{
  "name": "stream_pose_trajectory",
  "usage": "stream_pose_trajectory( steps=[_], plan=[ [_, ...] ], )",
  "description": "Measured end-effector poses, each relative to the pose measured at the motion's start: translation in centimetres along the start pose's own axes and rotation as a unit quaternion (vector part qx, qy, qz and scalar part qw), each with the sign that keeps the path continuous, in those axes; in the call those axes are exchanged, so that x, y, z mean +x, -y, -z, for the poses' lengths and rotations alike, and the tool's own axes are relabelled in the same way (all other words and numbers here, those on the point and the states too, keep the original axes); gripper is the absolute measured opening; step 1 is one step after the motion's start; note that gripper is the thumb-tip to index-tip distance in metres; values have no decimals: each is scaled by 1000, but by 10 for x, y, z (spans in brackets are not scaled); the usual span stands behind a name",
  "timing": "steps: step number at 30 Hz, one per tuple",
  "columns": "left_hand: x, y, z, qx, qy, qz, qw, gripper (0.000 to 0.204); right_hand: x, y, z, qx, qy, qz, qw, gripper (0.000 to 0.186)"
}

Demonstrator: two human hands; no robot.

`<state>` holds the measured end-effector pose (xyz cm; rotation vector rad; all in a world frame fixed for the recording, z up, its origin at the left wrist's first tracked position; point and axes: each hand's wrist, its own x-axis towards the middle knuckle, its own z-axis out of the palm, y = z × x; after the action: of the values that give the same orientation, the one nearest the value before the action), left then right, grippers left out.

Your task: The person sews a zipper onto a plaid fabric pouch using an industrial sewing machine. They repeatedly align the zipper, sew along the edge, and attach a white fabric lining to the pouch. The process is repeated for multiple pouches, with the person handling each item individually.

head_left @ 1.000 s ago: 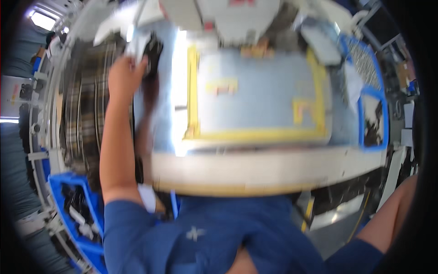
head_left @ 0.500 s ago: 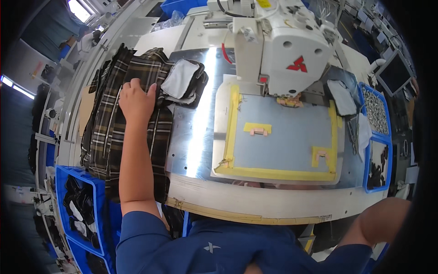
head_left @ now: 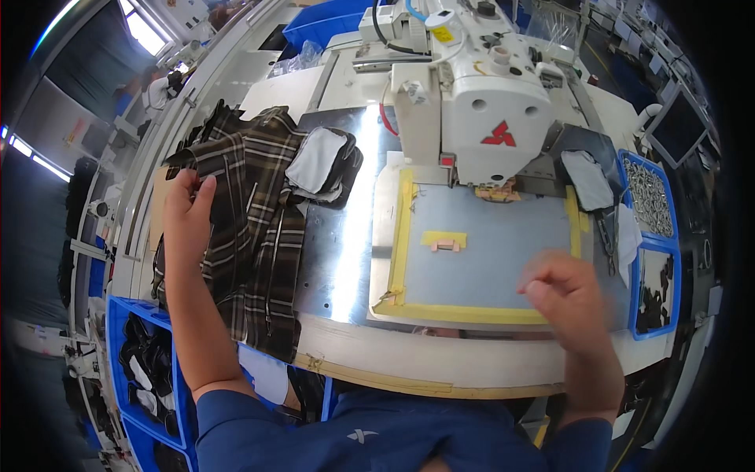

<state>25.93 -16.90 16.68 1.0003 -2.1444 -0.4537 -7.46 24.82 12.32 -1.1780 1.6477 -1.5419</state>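
Note:
At the left of the worktable, brown-and-white plaid fabric (head_left: 267, 189) lies in layers. My left hand (head_left: 193, 197) grips a folded edge of it between thumb and fingers. A pile of white-and-dark pads (head_left: 316, 157) rests on the fabric's upper right corner. A grey template plate (head_left: 480, 275) bordered with yellow tape sits under the head of a white sewing machine (head_left: 495, 102). Over this plate's lower right is my right hand (head_left: 554, 287), slightly blurred, its fingers curled; whether anything is inside them is hidden.
At the right are a blue tray of small metal pieces (head_left: 649, 197), a tray of dark pieces (head_left: 653, 287), scissors (head_left: 604, 236), a white pad (head_left: 582, 177) and a monitor (head_left: 680, 126). Blue bins (head_left: 177, 370) hang below the left edge; another (head_left: 314, 23) stands behind.
My left hand has shifted left and down, and the fabric's upper layer has been turned or lifted. My right hand has risen from the right side to over the template.

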Motion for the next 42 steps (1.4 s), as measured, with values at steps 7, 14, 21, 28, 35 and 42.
stream_pose_trajectory(
  steps=[7, 14, 21, 28, 35, 42],
  plan=[
    [-38, -164, -36, -510, 43, -4, 859, 33, 52, -20, -61, -380, -211, 398, 808, 46],
    [-64, -198, -79, -659, 159, 66, 733, 37, 54, -6, -44, -450, -194, 577, 654, 37],
    [-85, -160, -138, -312, 158, -135, 927, 25, -17, -16, -20, 56, -10, -67, 996, 37],
    [-102, -186, -191, -540, 524, 161, 638, 45, -26, -42, -30, 62, 64, -117, 989, 41],
    [-100, -202, -201, -502, 492, 69, 708, 29, 18, -11, 4, 137, -36, -66, 988, 40],
    [-109, -201, -196, -487, 454, 56, 744, 32, 32, -6, 17, 91, 7, -51, 995, 38]
  ],
)
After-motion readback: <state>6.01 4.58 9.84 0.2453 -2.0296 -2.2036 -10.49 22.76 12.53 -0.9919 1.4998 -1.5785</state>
